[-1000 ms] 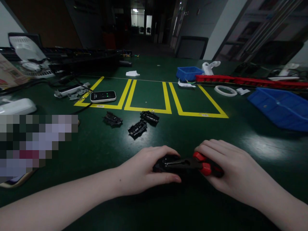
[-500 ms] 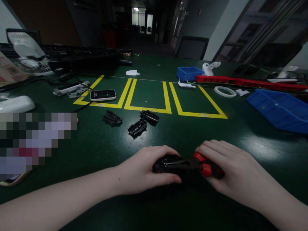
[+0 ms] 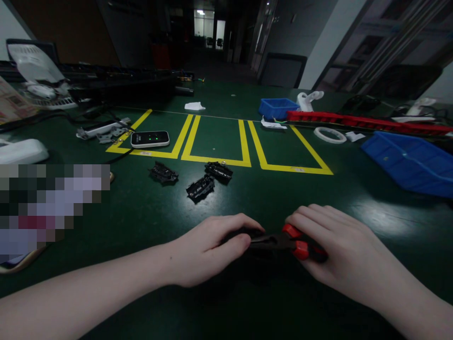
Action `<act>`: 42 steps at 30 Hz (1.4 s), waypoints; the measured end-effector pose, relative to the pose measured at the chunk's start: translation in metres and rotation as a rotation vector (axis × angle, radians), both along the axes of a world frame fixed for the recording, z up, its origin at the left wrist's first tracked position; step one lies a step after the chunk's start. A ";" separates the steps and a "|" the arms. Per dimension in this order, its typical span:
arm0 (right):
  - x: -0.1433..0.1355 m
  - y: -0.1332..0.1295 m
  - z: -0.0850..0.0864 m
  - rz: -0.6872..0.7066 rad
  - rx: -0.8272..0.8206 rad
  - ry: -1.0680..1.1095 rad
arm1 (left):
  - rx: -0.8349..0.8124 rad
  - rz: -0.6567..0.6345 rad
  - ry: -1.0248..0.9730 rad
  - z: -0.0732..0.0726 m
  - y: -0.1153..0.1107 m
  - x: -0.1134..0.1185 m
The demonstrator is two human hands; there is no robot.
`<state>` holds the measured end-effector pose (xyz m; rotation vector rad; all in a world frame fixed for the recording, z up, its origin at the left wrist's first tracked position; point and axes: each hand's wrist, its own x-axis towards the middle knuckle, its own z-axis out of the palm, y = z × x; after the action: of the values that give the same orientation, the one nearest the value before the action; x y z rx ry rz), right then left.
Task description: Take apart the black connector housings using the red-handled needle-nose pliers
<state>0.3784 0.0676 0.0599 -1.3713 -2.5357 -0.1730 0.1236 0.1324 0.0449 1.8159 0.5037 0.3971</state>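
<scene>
Red-and-black-handled pliers (image 3: 278,242) are gripped in my right hand (image 3: 334,248), their dark jaws pointing left. My left hand (image 3: 212,250) is closed around a black plastic part (image 3: 234,233), mostly covered by the thumb and fingers. The plier tips reach the left thumb and that part; whether the jaws grip it I cannot tell. Beyond my hands, three similar black plastic parts lie on the green table: one at the left (image 3: 163,173), one nearer (image 3: 200,188) and one beside it (image 3: 218,172).
Yellow tape outlines (image 3: 215,162) mark the table ahead. A black-and-white device (image 3: 150,139) sits on the left one. At the right are a large blue bin (image 3: 410,160), a tape roll (image 3: 330,135), a small blue bin (image 3: 278,108) and a long red strip (image 3: 354,119). A blurred-out phone-like object (image 3: 53,212) lies left.
My left thumb has moved up over the black part and now hides most of it. The pliers stay in my right hand, almost in place.
</scene>
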 end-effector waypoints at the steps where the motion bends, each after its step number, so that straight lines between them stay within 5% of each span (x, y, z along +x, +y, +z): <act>1: -0.001 0.000 0.001 0.007 0.006 -0.004 | -0.006 -0.002 0.005 0.000 0.000 0.000; 19: 0.003 0.000 -0.001 -0.001 0.021 -0.011 | -0.010 -0.048 0.041 0.003 0.001 0.000; 42: 0.002 -0.002 0.004 -0.110 -0.251 0.155 | -0.020 -0.035 -0.018 -0.007 0.002 0.000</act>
<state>0.3801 0.0652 0.0635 -1.5494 -2.4171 0.2314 0.1233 0.1346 0.0379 1.7975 0.4618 0.3828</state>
